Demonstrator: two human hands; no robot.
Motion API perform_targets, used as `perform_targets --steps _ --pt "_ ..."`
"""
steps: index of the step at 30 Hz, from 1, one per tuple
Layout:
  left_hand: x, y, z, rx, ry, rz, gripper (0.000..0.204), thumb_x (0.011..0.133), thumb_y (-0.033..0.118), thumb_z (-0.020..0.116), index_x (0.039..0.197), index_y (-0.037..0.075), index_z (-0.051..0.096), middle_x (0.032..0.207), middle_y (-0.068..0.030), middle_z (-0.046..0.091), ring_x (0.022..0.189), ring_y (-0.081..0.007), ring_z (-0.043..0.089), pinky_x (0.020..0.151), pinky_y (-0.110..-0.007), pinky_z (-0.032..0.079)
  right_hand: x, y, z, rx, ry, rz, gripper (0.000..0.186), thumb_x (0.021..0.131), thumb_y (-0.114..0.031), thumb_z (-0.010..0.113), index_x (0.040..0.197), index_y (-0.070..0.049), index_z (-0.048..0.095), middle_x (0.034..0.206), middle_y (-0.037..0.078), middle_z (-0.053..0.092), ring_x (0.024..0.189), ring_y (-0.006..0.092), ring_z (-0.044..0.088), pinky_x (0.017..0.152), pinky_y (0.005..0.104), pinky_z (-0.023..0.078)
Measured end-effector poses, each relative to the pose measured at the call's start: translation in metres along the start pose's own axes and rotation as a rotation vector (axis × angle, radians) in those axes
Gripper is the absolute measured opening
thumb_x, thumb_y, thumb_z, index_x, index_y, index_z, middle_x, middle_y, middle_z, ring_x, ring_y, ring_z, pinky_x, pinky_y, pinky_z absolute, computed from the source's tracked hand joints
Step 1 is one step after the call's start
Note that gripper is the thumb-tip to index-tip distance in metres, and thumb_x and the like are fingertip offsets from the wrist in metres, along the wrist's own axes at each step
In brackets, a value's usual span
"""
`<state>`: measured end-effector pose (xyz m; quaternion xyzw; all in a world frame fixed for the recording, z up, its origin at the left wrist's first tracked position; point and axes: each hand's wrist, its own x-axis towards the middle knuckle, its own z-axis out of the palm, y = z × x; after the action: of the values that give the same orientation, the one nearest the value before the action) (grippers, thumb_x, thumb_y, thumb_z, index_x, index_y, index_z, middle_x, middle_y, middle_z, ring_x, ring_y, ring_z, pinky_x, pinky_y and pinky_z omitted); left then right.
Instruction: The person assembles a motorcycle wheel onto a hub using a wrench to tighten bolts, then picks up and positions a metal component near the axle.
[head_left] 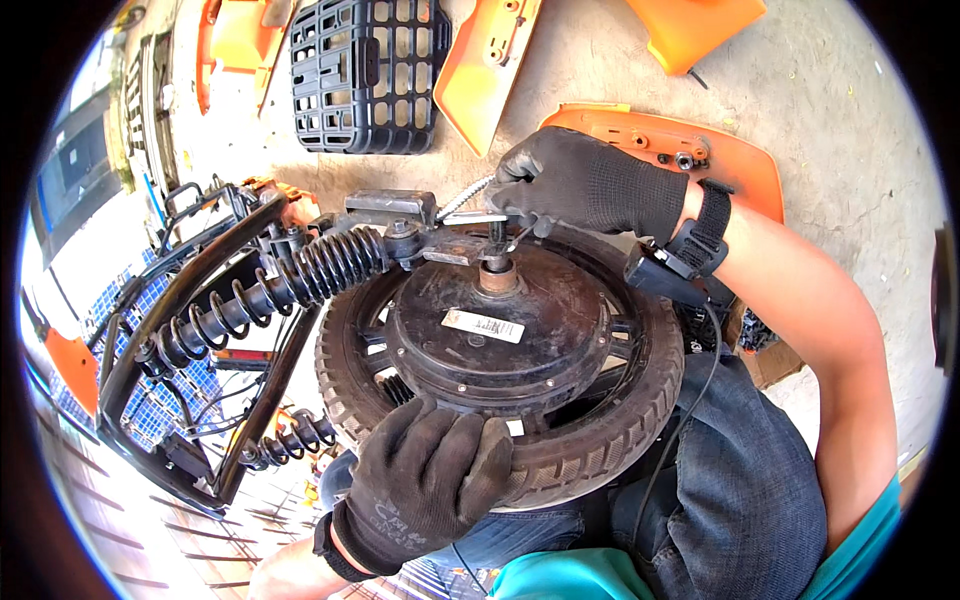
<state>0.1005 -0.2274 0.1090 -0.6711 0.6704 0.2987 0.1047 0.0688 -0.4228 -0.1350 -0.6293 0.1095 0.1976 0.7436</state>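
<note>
Left hand, lower centre, fingers clasped over tyre; right hand, upper centre, bunched at silver tool, grip unclear; I judge wheel heavy; hold by tyre.

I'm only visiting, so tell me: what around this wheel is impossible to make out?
All in the head view:
Hub: its far side faces away from the camera.
Tyre: partly covered by the left grip.
Right grip: some fingertips are hidden by the glove itself.
Label: print too small.
Top-right orange panel: cut off by the upper edge.
</note>
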Motion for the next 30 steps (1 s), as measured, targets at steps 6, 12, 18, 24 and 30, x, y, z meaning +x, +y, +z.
perform_targets --steps 6,12,18,24,30 --pt "0.0 0.0 0.001 0.01 0.003 -0.001 0.035 0.083 0.022 0.068 0.114 0.011 0.056 0.097 -0.0049 0.063 0.088 -0.0207 0.064 0.082 -0.042 0.055 0.001 -0.002 -0.012 -0.103 0.134 0.006 0.035 0.093 -0.034 0.066 0.091 0.0 0.07 0.072 0.004 0.066 0.062 0.0095 0.059 0.06 0.0272 0.049" --pt "0.002 0.0 -0.002 0.009 0.002 -0.009 0.038 0.083 0.022 0.068 0.116 0.011 0.055 0.097 -0.0047 0.063 0.088 -0.0203 0.064 0.081 -0.042 0.055 -0.001 -0.002 -0.005 -0.349 0.055 -0.204 0.04 0.09 -0.038 0.068 0.094 0.002 0.072 0.071 0.012 0.064 0.064 0.0163 0.058 0.063 0.0347 0.048" --pt "-0.001 -0.001 0.001 0.005 0.004 -0.002 0.038 0.082 0.022 0.068 0.116 0.01 0.055 0.098 -0.0053 0.062 0.088 -0.0204 0.063 0.08 -0.042 0.055 0.002 -0.013 -0.007 -0.305 -0.051 -0.008 0.046 0.087 -0.044 0.069 0.094 0.002 0.072 0.075 0.016 0.066 0.07 0.0189 0.062 0.068 0.0354 0.049" --pt "0.002 -0.001 0.001 -0.026 0.021 0.004 0.041 0.076 0.019 0.067 0.114 0.007 0.057 0.097 -0.0073 0.063 0.088 -0.0228 0.064 0.079 -0.043 0.055 0.012 0.001 -0.003 -0.399 -0.041 -0.17 0.047 0.088 -0.045 0.068 0.097 0.001 0.072 0.075 0.014 0.067 0.068 0.0187 0.062 0.067 0.035 0.049" --pt "0.001 0.0 0.002 -0.041 0.038 0.002 0.046 0.071 0.016 0.066 0.114 0.005 0.058 0.097 -0.0088 0.064 0.086 -0.0251 0.064 0.079 -0.045 0.054 0.016 -0.013 -0.006 -0.385 -0.14 -0.132 0.047 0.087 -0.045 0.068 0.096 0.001 0.072 0.075 0.014 0.068 0.067 0.0194 0.062 0.067 0.0358 0.05"
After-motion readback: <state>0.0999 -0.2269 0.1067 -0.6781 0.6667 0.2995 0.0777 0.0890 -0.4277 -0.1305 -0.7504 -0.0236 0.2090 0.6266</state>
